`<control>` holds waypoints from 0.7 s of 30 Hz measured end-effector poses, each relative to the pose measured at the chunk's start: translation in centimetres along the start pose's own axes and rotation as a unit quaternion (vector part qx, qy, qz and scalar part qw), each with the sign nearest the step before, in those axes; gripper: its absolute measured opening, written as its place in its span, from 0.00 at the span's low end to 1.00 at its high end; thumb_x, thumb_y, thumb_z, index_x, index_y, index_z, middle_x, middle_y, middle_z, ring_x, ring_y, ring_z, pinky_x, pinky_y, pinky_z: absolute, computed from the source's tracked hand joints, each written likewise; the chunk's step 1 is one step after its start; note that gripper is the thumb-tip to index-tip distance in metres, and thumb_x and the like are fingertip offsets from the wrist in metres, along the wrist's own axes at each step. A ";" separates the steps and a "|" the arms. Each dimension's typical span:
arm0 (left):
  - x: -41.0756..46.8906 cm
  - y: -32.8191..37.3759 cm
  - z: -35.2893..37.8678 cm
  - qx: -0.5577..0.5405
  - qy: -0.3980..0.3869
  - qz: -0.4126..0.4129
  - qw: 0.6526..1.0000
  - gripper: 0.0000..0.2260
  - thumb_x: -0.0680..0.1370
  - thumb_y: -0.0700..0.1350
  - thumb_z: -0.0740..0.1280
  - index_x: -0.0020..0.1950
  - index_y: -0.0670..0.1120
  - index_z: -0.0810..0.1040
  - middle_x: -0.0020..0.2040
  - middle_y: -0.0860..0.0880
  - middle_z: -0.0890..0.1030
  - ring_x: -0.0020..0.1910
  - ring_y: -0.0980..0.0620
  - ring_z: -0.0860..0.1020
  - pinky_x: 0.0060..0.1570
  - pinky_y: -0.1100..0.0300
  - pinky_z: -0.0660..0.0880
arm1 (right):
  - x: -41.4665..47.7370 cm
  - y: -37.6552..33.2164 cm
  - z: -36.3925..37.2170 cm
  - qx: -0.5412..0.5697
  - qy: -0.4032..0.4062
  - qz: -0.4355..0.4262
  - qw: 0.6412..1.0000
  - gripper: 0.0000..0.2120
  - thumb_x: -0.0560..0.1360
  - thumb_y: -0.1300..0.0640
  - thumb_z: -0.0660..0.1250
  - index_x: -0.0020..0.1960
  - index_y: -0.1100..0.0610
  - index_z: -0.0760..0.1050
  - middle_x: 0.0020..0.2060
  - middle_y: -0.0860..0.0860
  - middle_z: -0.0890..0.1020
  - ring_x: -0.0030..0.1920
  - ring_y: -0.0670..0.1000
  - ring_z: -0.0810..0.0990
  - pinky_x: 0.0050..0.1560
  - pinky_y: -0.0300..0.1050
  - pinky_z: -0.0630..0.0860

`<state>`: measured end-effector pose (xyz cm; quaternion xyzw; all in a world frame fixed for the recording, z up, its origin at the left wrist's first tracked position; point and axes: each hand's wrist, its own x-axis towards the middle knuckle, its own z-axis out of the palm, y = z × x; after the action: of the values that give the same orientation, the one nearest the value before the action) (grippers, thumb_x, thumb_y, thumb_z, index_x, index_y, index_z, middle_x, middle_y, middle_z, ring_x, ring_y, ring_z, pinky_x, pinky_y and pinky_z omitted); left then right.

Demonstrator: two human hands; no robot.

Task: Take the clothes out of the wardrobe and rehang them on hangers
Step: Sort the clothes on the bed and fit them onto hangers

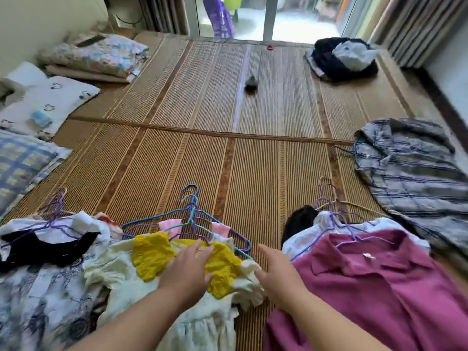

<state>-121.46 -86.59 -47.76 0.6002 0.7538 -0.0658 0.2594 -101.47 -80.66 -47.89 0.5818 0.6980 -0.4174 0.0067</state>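
Spread on woven mat [202, 160]: maroon shirt [379, 287] at near right, yellow garment [152, 252] at near centre, blue hangers [193, 211] at its far edge. Left grip [187, 269] released, flat on yellow garment; right grip [277, 272] released, beside maroon shirt.

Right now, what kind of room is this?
Probably a home bedroom: a woven straw mat spread wide, a white pillow and a folded quilt at the left, curtains by a glass door.
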 end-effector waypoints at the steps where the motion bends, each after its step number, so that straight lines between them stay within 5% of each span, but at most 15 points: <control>1: -0.6 2.2 0.4 -0.003 -0.005 0.020 1.000 0.27 0.78 0.56 0.61 0.76 0.60 0.55 0.78 0.52 0.51 0.76 0.50 0.54 0.71 0.52 0.58 | -1.3 1.6 -1.1 -0.008 0.002 0.000 1.000 0.29 0.75 0.55 0.64 0.75 0.51 0.60 0.69 0.50 0.67 0.71 0.49 0.63 0.68 0.38 0.58; 10: -4.0 22.6 5.9 -0.014 -0.047 0.119 0.992 0.28 0.77 0.57 0.62 0.75 0.60 0.57 0.77 0.52 0.55 0.75 0.51 0.58 0.72 0.54 0.58 | -12.0 18.6 -12.4 -0.058 0.027 0.015 0.998 0.30 0.75 0.55 0.65 0.74 0.51 0.60 0.69 0.48 0.67 0.71 0.46 0.62 0.69 0.33 0.53; 21: -0.3 33.7 8.8 -0.035 -0.061 0.040 0.997 0.29 0.77 0.55 0.63 0.76 0.59 0.56 0.77 0.52 0.56 0.75 0.49 0.58 0.68 0.46 0.62 | -10.1 30.8 -22.1 -0.102 0.021 -0.005 0.995 0.33 0.73 0.51 0.68 0.75 0.50 0.59 0.69 0.50 0.68 0.70 0.48 0.65 0.71 0.38 0.57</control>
<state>-87.03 -81.33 -48.00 0.6149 0.7142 -0.0650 0.3280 -62.55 -76.54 -46.22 0.5831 0.7398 -0.3321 0.0494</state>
